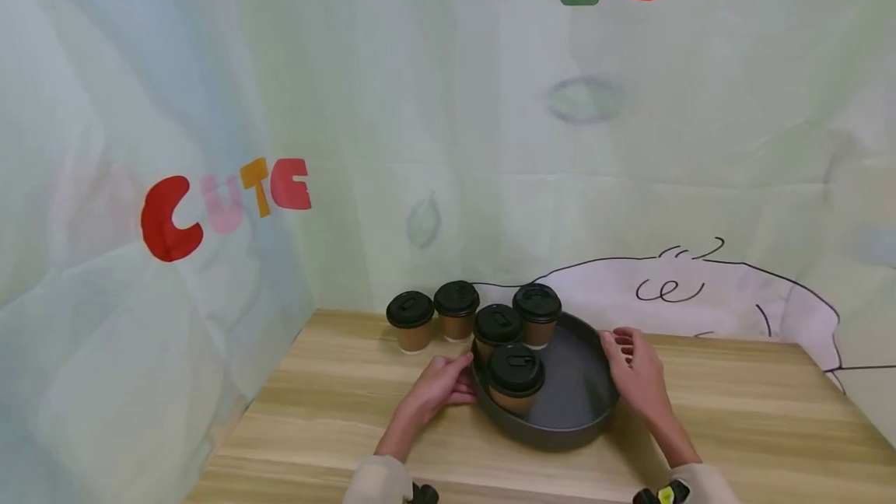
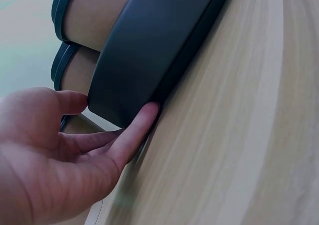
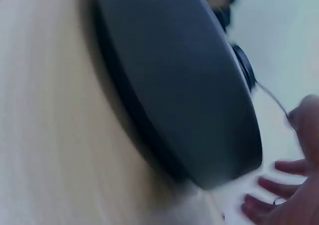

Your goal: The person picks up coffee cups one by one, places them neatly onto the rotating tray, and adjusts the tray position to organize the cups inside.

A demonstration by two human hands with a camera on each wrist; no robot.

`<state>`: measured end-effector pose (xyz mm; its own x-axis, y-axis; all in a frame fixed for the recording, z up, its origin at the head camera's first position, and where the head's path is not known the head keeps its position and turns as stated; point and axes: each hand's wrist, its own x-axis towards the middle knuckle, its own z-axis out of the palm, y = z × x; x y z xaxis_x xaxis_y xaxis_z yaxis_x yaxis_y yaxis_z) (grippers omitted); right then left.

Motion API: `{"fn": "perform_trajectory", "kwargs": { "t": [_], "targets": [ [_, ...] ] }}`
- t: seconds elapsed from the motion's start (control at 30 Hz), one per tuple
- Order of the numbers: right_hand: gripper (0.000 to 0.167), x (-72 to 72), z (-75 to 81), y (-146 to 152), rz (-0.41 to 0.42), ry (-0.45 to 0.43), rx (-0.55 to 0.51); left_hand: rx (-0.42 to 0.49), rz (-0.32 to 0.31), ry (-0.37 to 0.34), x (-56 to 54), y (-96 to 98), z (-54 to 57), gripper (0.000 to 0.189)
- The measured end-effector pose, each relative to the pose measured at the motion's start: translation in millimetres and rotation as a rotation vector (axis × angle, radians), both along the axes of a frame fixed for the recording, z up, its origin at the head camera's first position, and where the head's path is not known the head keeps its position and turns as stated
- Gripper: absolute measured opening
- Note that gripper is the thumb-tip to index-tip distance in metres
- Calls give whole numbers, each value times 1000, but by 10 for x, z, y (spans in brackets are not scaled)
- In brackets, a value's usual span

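Observation:
A dark grey round pan (image 1: 570, 395) sits on the wooden table with three brown paper coffee cups in it, their black lids on: a front cup (image 1: 516, 401), a middle cup (image 1: 498, 323) and a rear cup (image 1: 537, 325). My left hand (image 1: 439, 387) grips the pan's left side. In the left wrist view, its thumb is at the rim and a finger reaches the bottom edge of the pan wall (image 2: 144, 50). Beside the pan's right rim is my right hand (image 1: 638, 372); the right wrist view shows its fingers (image 3: 286, 190) spread, a gap between them and the wall.
Two more lidded coffee cups stand on the table behind and left of the pan, an outer cup (image 1: 411, 321) and an inner cup (image 1: 457, 309). A printed cloth backdrop (image 1: 476, 138) rises along the table's (image 1: 308, 403) far and left edges.

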<state>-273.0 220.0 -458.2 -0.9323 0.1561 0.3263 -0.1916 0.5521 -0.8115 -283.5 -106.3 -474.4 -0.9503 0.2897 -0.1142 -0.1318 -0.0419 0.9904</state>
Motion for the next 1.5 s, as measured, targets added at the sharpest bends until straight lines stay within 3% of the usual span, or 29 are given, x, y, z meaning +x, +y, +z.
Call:
{"fn": "perform_trajectory", "kwargs": {
  "t": [0.13, 0.23, 0.37, 0.5, 0.73, 0.87, 1.03, 1.3, 1.5],
  "targets": [
    [58, -86, -83, 216, 65, -244, 14, 5, 9, -8, -1, -31, -9, 36],
    [54, -166, -144, 286, 133, -355, -82, 5, 8, -9, -7, -53, 1, 39],
    [47, -235, -201, 382, 246, -422, -287, -5, -4, -9, -19, -58, 14, 40],
    [52, -247, -246, 545, 407, -470, -420, -17, -27, -4, -44, -28, 15, 41],
    [51, -231, -209, 731, 596, -543, -484, -14, -37, 0, -99, -11, -10, 43],
    [49, -221, -188, 760, 591, -583, -463, -4, -46, 4, -125, -22, -28, 41],
    [59, -245, -227, 690, 525, -546, -422, 3, -52, 4, -128, -37, -38, 40],
    [51, -197, -193, 762, 608, -596, -464, 12, -63, 14, -132, -27, -52, 42],
    [58, -275, -239, 753, 560, -566, -457, 19, -66, 18, -169, -12, -58, 42]
  ]
}}
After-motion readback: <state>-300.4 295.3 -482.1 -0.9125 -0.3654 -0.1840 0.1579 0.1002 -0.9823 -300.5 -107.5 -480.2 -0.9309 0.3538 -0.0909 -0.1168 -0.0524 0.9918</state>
